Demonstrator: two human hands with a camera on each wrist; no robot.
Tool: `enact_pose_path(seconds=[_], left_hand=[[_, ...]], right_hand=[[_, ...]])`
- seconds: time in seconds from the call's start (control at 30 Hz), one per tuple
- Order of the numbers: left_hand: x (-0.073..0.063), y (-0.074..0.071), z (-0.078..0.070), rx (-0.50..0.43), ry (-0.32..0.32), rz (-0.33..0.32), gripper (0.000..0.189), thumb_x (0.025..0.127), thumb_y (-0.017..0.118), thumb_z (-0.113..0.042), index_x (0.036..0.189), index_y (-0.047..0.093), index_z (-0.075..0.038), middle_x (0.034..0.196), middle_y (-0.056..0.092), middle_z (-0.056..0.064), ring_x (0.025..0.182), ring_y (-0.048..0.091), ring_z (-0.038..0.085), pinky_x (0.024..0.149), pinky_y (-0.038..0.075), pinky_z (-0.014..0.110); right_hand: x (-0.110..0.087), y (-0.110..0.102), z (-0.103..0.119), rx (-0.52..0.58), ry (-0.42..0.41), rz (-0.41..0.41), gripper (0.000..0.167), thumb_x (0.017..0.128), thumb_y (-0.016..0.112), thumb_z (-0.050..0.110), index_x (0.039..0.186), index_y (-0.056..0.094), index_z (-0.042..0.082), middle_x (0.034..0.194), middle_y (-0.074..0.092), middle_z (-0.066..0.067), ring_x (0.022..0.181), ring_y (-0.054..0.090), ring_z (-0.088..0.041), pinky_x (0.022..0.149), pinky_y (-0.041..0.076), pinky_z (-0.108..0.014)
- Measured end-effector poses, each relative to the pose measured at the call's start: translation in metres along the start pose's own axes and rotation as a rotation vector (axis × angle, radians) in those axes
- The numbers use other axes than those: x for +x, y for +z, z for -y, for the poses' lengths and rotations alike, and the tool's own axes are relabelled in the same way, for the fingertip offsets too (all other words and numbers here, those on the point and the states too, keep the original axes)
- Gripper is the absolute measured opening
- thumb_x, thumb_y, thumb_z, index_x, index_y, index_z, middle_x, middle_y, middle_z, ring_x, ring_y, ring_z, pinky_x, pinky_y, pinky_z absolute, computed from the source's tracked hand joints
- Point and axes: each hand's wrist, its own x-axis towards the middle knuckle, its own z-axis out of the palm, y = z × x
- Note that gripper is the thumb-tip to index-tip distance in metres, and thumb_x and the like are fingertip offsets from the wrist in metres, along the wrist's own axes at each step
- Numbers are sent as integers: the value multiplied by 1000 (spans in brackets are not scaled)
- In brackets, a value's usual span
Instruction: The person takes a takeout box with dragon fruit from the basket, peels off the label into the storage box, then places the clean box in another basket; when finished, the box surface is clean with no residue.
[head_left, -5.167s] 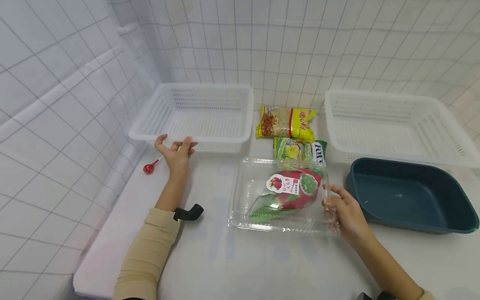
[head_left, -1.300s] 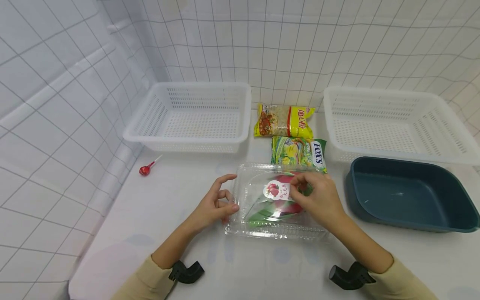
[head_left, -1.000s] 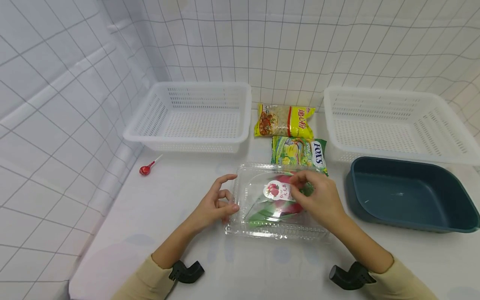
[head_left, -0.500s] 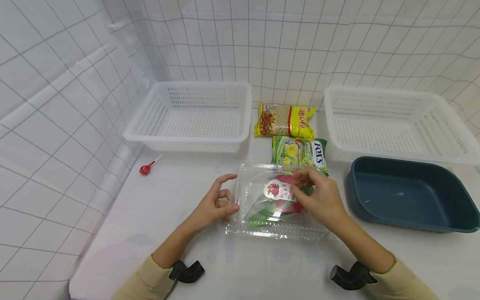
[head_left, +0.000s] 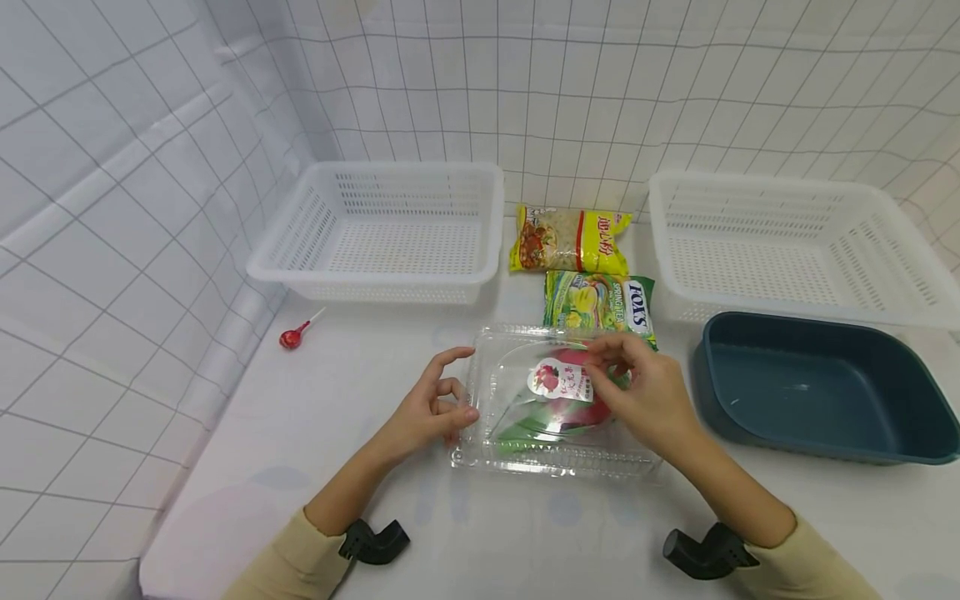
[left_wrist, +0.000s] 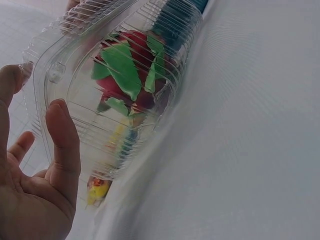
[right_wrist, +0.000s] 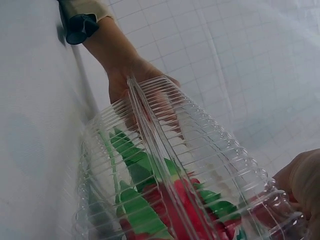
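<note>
One label (head_left: 558, 380), met at its right end by the right hand (head_left: 648, 387)

Thumb and forefinger of the right hand are bent together at the label's upper right corner; whether its edge is pinched between them cannot be told. From these fingers the label is laid out leftward, its long axis turned nearly left to right, as is that of the clear box (head_left: 551, 468) beneath it. The box's left end is held by the curved fingers of the left hand (head_left: 429, 412), apart from the label, so the right hand is nearer. Inside the box, a red-and-green fruit (head_left: 581, 412) is seen. Behind it on the tabletop (head_left: 495, 542), a green packet (head_left: 596, 302) is partly overlapped in view, with a yellow packet (head_left: 570, 240) placed beyond. Farther out, the box is flanked by a lollipop (head_left: 292, 337) at left and a dark tub (head_left: 707, 375) at right.
</note>
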Motion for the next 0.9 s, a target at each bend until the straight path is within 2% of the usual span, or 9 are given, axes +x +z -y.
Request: enact_pose_path(seconds=[0.27, 0.5, 0.77, 0.9], left_hand=[[0, 0, 0, -8, 7, 3, 75, 89, 69, -10, 149, 24, -16, 84, 49, 8, 48, 52, 11, 46, 48, 25], [0, 0, 0, 8, 13, 7, 75, 90, 69, -10, 149, 24, -16, 84, 48, 9, 48, 52, 12, 47, 48, 26], [-1, 0, 0, 1, 5, 9, 74, 90, 69, -10, 149, 25, -16, 84, 48, 9, 49, 53, 12, 47, 48, 26], [0, 0, 0, -1, 0, 10, 75, 90, 69, -10, 149, 25, -17, 84, 48, 9, 49, 53, 12, 47, 48, 27]], right_hand=[[0, -1, 0, 38, -9, -42, 25, 76, 75, -11, 90, 61, 4, 84, 69, -4, 72, 58, -9, 59, 45, -20], [1, -6, -2, 101, -17, -93, 22, 78, 74, -12, 93, 63, 1, 87, 71, -3, 72, 57, -9, 61, 45, -19], [5, -13, -6, 92, 52, -66, 23, 79, 74, -9, 97, 61, -1, 86, 70, -6, 74, 59, -6, 67, 48, -14], [7, -18, -9, 123, 88, -52, 23, 81, 71, -10, 100, 60, -4, 88, 69, -10, 76, 59, -6, 69, 48, -14]])
